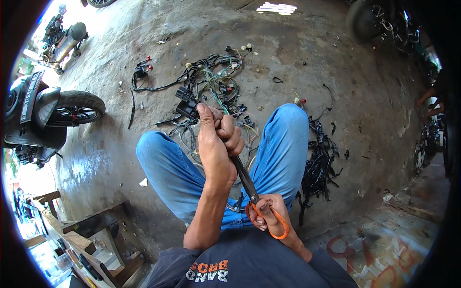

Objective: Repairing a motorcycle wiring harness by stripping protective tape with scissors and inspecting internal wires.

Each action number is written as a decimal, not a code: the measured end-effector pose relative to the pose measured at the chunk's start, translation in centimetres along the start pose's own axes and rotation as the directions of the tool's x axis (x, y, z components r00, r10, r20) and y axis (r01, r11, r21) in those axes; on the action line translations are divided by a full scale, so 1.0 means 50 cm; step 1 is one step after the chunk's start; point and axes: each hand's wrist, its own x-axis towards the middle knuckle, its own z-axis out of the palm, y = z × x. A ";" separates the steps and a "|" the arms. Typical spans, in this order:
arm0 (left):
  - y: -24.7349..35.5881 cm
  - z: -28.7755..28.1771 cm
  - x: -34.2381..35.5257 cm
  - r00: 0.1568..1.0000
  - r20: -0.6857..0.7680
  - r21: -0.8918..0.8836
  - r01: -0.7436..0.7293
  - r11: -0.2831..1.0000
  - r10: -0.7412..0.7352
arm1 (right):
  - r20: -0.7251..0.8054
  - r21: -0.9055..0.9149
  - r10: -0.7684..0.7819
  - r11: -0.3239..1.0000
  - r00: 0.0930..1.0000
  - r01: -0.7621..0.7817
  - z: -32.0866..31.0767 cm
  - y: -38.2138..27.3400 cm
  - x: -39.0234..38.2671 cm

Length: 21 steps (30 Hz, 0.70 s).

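A person in blue jeans (168,158) sits above a stained concrete floor (360,110). The right hand (274,214) grasps the orange-handled scissors (246,181) in front of the lap, their dark blades slanting up toward the left hand (218,144). That hand is clenched, thumb pointing forward beside a black plug (186,107); what lies inside the fist cannot be told. Beyond it, tangled wires (206,63) spread across the floor. Black scraps (319,165) lie right of the knees; a motorcycle (41,115) stands at left.
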 end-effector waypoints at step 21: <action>-0.171 -0.126 -0.110 0.967 0.130 0.300 0.174 0.938 -0.221 | 0.131 0.159 0.161 0.970 0.978 -0.181 -0.077 -0.012 0.043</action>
